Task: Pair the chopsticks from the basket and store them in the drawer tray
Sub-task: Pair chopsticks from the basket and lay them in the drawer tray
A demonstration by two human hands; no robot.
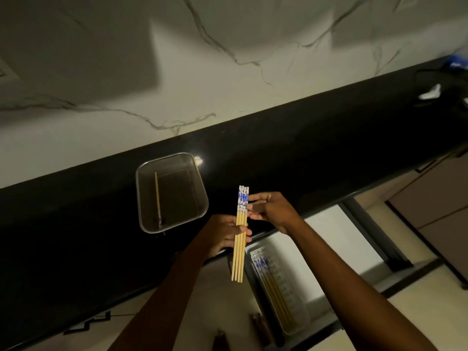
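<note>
Head view, looking down: the left hand (224, 235) gripped four chopsticks (240, 247) around their middle, fingers curled round the pale wooden shafts. They stood side by side, nearly upright, with blue-and-white patterned ends on top. The right hand (272, 211), just beside and slightly above the left, pinched those patterned ends with curled fingertips. Left of both hands a shiny rectangular basket (141, 198) sat on the black bench (304, 148), holding a single chopstick (157, 196) along its left side. Below the right hand an open drawer (331, 249) showed a pale drawer tray (302, 317), with stored chopsticks (274, 287) lying lengthwise, patterned ends nearest the hands. A veined marble wall (228, 46) rose beyond the bench.
</note>
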